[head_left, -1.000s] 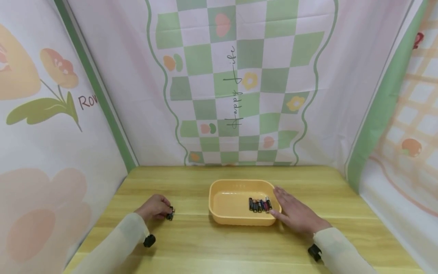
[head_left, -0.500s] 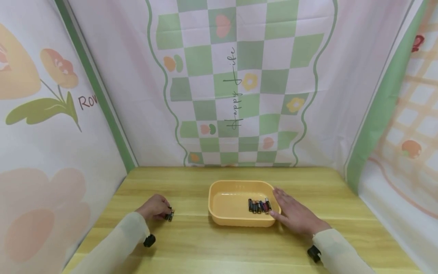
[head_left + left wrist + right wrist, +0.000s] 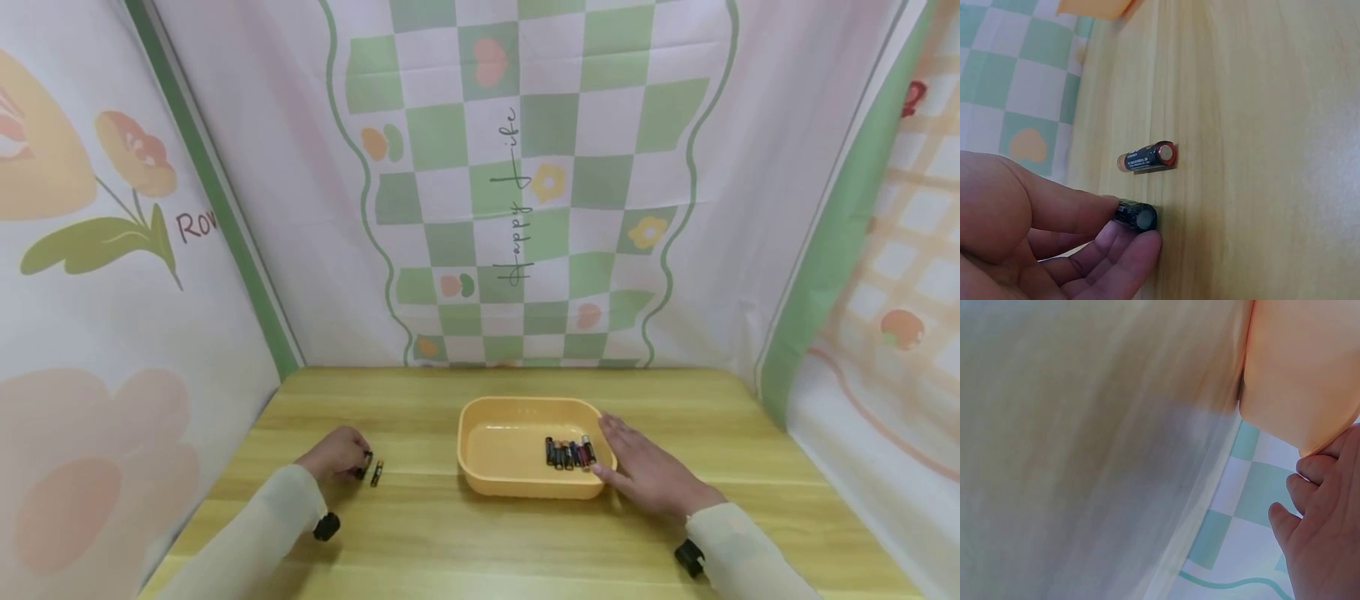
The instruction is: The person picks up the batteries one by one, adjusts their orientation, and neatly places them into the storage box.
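Observation:
Between the thumb and fingers of my left hand [image 3: 335, 454] a black battery [image 3: 1136, 215] is pinched, low over the wooden table. Just to its right, a second battery [image 3: 377, 473] lies on the wood; the left wrist view shows this one dark with a copper-coloured end. My right hand [image 3: 654, 468] rests with straight fingers along the right side of a yellow plastic tray [image 3: 525, 487], its thumb at the near right rim. Inside the tray, several batteries [image 3: 568, 453] lie side by side in a row toward the right.
The wooden table [image 3: 450, 550] ends at the back against a checkered green and white cloth [image 3: 517, 250]. Printed cloth walls stand at the left and right. A small black device [image 3: 327, 526] is worn at the left wrist, another [image 3: 690, 557] at the right.
My left hand has drawn one battery slightly left, so a gap now separates it from the battery on the table. The right hand and the tray have stayed in place.

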A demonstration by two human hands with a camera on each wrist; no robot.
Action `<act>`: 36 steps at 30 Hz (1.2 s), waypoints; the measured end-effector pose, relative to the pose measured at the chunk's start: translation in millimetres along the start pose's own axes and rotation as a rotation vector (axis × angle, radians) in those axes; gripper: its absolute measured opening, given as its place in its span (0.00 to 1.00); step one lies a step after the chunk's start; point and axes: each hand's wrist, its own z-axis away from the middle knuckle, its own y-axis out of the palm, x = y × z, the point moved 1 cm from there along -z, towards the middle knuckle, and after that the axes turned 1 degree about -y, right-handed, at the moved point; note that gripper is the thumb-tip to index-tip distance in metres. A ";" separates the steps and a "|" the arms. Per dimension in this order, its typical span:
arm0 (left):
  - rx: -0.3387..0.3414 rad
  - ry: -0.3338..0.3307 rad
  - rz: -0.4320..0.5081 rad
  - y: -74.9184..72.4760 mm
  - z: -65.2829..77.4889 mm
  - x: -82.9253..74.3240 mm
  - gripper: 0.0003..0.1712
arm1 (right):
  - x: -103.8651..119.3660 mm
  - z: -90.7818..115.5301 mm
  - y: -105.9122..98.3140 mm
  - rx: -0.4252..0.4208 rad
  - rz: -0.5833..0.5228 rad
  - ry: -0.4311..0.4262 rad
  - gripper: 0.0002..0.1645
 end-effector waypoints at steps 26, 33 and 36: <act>0.163 0.021 0.447 -18.5 -1.7 12.6 0.19 | -2.2 -0.4 1.2 0.013 -0.011 0.010 0.49; 0.168 0.024 0.512 -21.6 -0.9 6.2 0.20 | -2.2 -0.3 1.4 0.002 -0.007 0.000 0.49; 0.198 0.059 0.546 -23.0 0.3 2.8 0.22 | -1.3 0.2 1.2 -0.003 -0.006 -0.007 0.49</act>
